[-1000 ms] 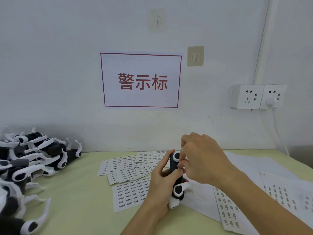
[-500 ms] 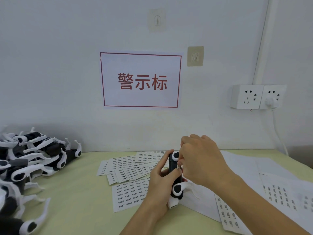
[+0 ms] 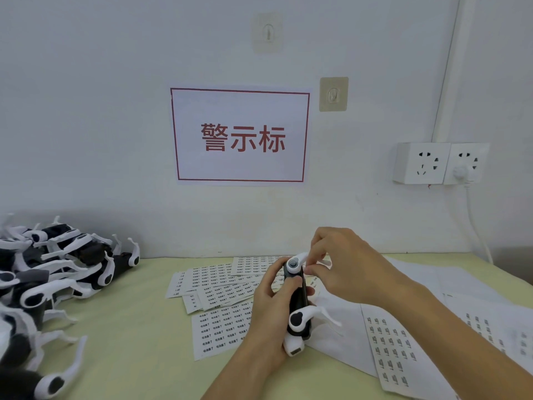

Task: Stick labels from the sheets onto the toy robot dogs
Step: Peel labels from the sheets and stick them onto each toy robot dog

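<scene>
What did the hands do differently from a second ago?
The right hand lifted a little and now pinches at the upper white leg of the toy robot dog. The left hand went on holding the dog upright. The label sheets and the pile of dogs stayed put.

1. One head-worn view looks forward and slightly down across the worktop, facing the wall squarely.
2. It sits close: both hands fill the lower centre, the wall sign mid-frame.
</scene>
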{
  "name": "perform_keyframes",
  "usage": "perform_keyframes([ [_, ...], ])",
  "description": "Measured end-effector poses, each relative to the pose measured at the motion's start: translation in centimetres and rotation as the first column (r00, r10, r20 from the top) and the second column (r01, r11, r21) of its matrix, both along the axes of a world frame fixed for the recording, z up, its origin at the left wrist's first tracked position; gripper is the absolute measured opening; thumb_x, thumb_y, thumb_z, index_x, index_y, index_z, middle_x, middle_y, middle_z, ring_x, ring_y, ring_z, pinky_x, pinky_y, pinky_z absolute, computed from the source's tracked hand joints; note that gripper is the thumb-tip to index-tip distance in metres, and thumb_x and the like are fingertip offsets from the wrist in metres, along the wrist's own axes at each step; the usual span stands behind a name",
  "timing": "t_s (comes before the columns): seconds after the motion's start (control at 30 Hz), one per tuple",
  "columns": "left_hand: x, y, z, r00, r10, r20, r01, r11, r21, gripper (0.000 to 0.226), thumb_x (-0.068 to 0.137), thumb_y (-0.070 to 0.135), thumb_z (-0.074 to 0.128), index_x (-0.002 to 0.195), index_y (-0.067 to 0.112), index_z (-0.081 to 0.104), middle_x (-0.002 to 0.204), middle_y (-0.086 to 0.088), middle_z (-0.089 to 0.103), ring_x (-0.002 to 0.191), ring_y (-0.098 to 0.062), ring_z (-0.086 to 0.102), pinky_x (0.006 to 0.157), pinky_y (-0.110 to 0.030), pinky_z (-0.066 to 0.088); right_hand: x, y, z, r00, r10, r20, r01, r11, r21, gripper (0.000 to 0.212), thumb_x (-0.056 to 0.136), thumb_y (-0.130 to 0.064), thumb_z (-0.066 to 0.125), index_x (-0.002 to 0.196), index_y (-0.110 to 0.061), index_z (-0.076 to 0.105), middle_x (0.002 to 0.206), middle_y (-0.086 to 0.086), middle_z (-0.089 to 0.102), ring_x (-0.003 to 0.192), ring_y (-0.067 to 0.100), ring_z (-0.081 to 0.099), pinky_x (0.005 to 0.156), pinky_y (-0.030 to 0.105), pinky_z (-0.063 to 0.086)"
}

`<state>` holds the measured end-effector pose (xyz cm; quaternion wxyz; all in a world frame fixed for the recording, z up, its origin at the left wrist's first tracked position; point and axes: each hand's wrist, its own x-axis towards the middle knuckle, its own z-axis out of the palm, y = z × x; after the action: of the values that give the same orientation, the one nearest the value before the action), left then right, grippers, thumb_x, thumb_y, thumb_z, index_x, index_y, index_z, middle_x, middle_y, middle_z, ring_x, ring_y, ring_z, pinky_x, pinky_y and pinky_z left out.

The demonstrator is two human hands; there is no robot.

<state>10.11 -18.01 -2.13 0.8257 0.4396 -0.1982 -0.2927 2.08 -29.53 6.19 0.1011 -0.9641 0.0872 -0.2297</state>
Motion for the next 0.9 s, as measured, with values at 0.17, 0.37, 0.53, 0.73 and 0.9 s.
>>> perform_keyframes([
  [0.17, -0.2, 0.1, 0.4, 1.000, -0.015, -0.006, 0.015, 1.000, -0.013, 0.025, 0.091, 0.007, 0.058, 0.105, 0.021, 0.074, 0.080, -0.015, 0.064, 0.070, -0.023, 0.061, 0.056, -0.029, 0.051, 0.3, -0.2, -0.3, 0.999, 0.040, 0.017, -0.040, 0.998, 0.037, 0.010, 0.089, -0.032, 0.068, 0.080, -0.031, 0.072, 0.088, -0.017, 0.052, 0.083, -0.001, 0.051, 0.067, 0.020, 0.037],
  [0.37, 0.0, 0.2, 0.2, 0.998, -0.027, -0.059, 0.023, 0.998, -0.064, 0.027, 0.092, 0.006, 0.057, 0.113, 0.017, 0.071, 0.085, -0.019, 0.065, 0.068, -0.025, 0.064, 0.056, -0.031, 0.053, 0.3, -0.5, -0.5, 0.995, 0.075, 0.062, -0.080, 0.993, 0.088, 0.014, 0.090, -0.035, 0.065, 0.078, -0.039, 0.056, 0.090, -0.015, 0.049, 0.088, 0.003, 0.052, 0.075, 0.027, 0.048],
  [0.53, 0.2, 0.1, -0.4, 1.000, 0.001, 0.019, 0.000, 0.999, -0.042, 0.030, 0.092, 0.005, 0.065, 0.115, 0.023, 0.067, 0.086, -0.014, 0.070, 0.077, -0.026, 0.068, 0.068, -0.038, 0.056, 0.5, -1.2, -1.1, 0.996, 0.053, 0.075, -0.065, 0.985, 0.160, 0.009, 0.095, -0.038, 0.056, 0.096, -0.040, 0.048, 0.098, -0.017, 0.048, 0.093, 0.001, 0.052, 0.077, 0.024, 0.045],
  [0.73, 0.0, 0.4, -0.1, 0.998, -0.056, -0.007, 0.055, 0.993, -0.104, 0.038, 0.091, -0.006, 0.059, 0.121, 0.015, 0.064, 0.104, -0.018, 0.068, 0.082, -0.031, 0.065, 0.064, -0.037, 0.055, 0.9, -1.0, -1.7, 0.996, 0.089, -0.022, -0.079, 0.953, 0.294, 0.026, 0.103, -0.038, 0.040, 0.112, -0.031, 0.064, 0.104, -0.011, 0.064, 0.098, 0.005, 0.058, 0.088, 0.029, 0.047],
  [0.9, -0.1, 0.6, 0.1, 0.995, -0.100, -0.001, 0.099, 0.988, -0.118, 0.045, 0.092, -0.010, 0.048, 0.123, 0.018, 0.064, 0.106, -0.022, 0.065, 0.083, -0.032, 0.060, 0.064, -0.036, 0.053, 0.8, -0.8, -1.7, 0.991, 0.129, -0.026, -0.108, 0.908, 0.406, 0.036, 0.106, -0.036, 0.034, 0.105, -0.032, 0.070, 0.098, -0.009, 0.070, 0.092, 0.010, 0.062, 0.082, 0.029, 0.050],
])
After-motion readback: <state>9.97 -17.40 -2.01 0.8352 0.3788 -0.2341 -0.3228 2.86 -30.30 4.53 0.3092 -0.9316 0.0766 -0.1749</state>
